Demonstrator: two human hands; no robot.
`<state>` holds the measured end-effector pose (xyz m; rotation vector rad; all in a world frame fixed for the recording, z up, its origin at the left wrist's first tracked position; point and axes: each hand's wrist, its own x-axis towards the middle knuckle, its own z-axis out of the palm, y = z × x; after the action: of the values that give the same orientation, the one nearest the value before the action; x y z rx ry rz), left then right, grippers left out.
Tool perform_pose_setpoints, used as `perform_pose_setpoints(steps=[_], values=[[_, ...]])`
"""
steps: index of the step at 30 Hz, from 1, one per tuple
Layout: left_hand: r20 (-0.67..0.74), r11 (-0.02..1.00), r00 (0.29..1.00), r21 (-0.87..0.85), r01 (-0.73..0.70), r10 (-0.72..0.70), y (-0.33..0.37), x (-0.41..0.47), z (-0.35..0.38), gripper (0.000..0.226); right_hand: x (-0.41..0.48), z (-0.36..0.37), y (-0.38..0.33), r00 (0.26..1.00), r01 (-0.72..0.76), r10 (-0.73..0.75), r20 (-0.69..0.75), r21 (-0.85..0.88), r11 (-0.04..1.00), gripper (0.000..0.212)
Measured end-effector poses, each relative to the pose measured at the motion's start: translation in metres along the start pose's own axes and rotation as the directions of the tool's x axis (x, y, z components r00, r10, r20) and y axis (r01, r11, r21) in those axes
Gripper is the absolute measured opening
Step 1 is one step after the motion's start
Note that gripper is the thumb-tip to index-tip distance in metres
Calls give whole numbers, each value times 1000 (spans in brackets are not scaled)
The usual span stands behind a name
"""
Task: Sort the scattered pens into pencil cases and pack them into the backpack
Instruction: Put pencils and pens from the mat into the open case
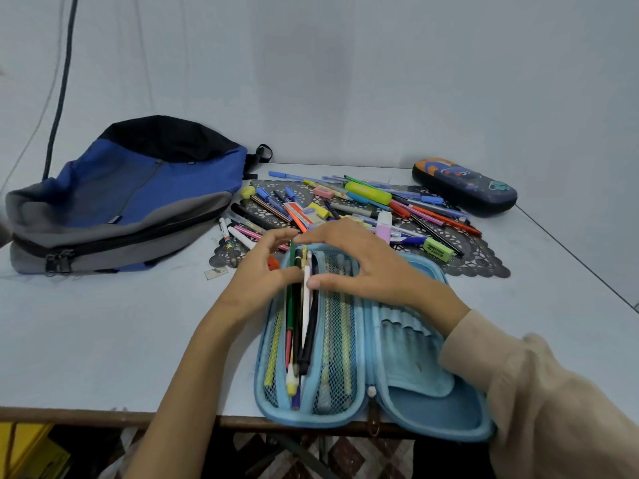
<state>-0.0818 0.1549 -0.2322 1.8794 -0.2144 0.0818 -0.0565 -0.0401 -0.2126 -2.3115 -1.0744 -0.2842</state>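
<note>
A light blue pencil case point(408, 378) lies open at the table's front edge, with a bundle of pens and pencils point(300, 326) in its left mesh half. My left hand point(257, 271) holds the top of that bundle from the left, thumb against it. My right hand point(359, 267) rests over the case's upper edge, its thumb pressing the white pen in the bundle. Behind the hands, scattered pens, markers and erasers point(366, 205) lie in a pile on a dark doily. A blue, grey and black backpack point(128, 198) lies at the left, zipped.
A dark hard pencil case with a cartoon print point(465, 186) sits closed at the back right. A white wall stands close behind the table point(103, 340). A dark cord hangs at the upper left. The open case overhangs the table's front edge slightly.
</note>
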Motion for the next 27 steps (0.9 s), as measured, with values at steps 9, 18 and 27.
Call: perform_pose_setpoints(steps=[9,18,27], values=[[-75,994,997,110,6,2,-3,-1,-5,66,5,11,-2,981,-57,71,178,-87,995,61],[-50,989,997,134,60,-54,-10,0,-14,27,4,7,-4,979,-66,65,191,-3,998,40],[-183,909,982,416,35,46,-10,-3,-11,29,2,3,-5,988,-86,77,135,62,994,39]])
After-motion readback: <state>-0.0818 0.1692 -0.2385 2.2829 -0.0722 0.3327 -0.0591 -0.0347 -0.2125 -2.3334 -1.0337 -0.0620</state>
